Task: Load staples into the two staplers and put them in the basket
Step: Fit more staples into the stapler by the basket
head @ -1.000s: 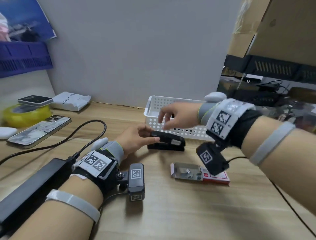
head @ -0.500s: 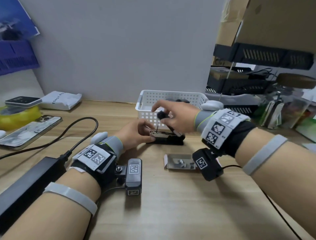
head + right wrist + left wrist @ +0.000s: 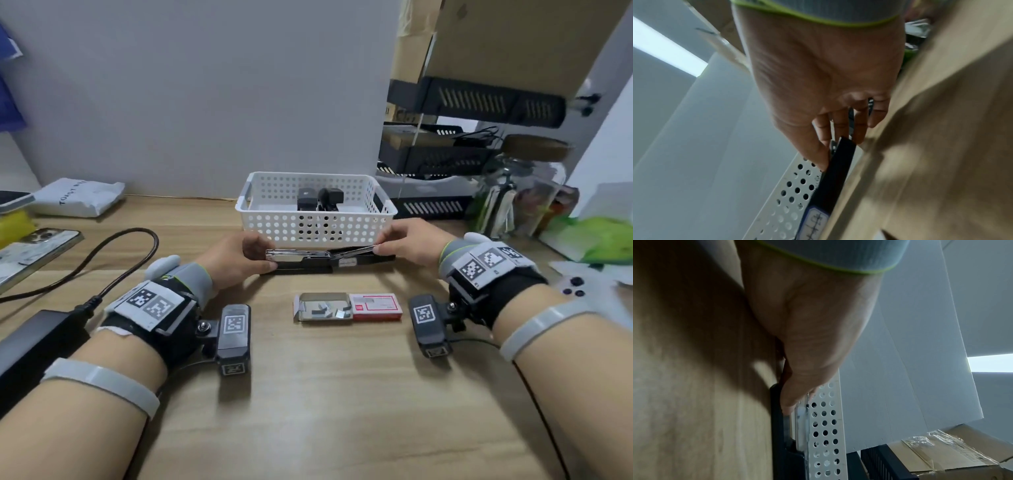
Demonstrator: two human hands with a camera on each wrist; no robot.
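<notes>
A black stapler (image 3: 308,265) lies opened out flat on the wooden desk, right in front of the white perforated basket (image 3: 317,228). My left hand (image 3: 260,255) grips its left end, where the metal staple channel (image 3: 296,254) lies bare; the left wrist view shows my thumb (image 3: 795,395) on the stapler's base (image 3: 779,434). My right hand (image 3: 380,247) pinches the swung-out top arm (image 3: 836,175) at its right end. Another black stapler (image 3: 320,199) lies inside the basket. An open staple box (image 3: 346,306) with loose staple strips sits nearer to me.
A phone (image 3: 30,253) and a black cable (image 3: 113,246) lie at the left, with a black adapter (image 3: 37,342) by my left forearm. A glass jar (image 3: 520,195), black trays and a green bag (image 3: 603,240) crowd the right side. Bare desk stretches in front.
The stapler was shut a second ago. My right hand took its top arm and swung it up and over to the right, so it now lies open flat. My left hand kept holding the base.
</notes>
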